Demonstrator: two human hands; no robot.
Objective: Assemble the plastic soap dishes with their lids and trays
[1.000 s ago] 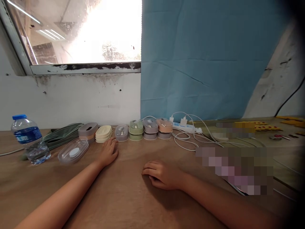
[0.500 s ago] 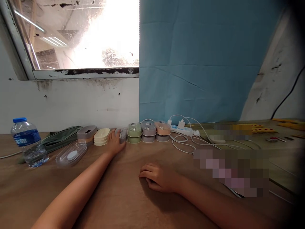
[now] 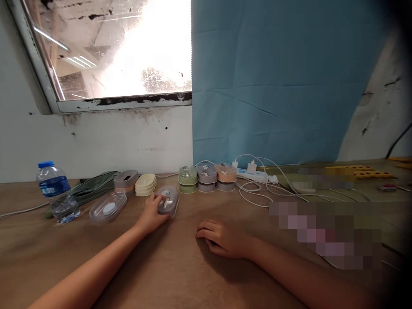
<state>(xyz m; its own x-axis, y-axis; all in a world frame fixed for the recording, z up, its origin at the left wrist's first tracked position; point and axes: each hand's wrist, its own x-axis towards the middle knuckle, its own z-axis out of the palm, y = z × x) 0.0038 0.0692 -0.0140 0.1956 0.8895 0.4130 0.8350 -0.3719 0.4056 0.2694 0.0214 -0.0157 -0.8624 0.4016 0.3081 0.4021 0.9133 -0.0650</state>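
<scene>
My left hand [image 3: 154,212] grips a small grey oval box with a clear lid [image 3: 169,201], tilted a little toward me, thumb at its near side and fingers over its left and top. My right hand [image 3: 222,238] rests on the table, fingers curled together, with no object visible in it; the inside of the palm is hidden. Behind the held box stands a row of two-tier boxes: a green one [image 3: 187,179], a grey-purple one [image 3: 206,177] and an orange-and-grey one [image 3: 225,176]. Left of my left hand is a stack of cream oval trays [image 3: 146,184].
A clear plastic lid [image 3: 108,205], a grey-and-brown container [image 3: 125,182], a dark green pouch [image 3: 95,188] and a water bottle [image 3: 58,193] stand at the left. A white power strip [image 3: 254,174] with looping cables [image 3: 257,201] lies at the right, near a blurred-out area.
My left hand has drawn the grey box out of the row, toward me, and tilted it. My right hand has stayed in place on the table. The view has shifted slightly.
</scene>
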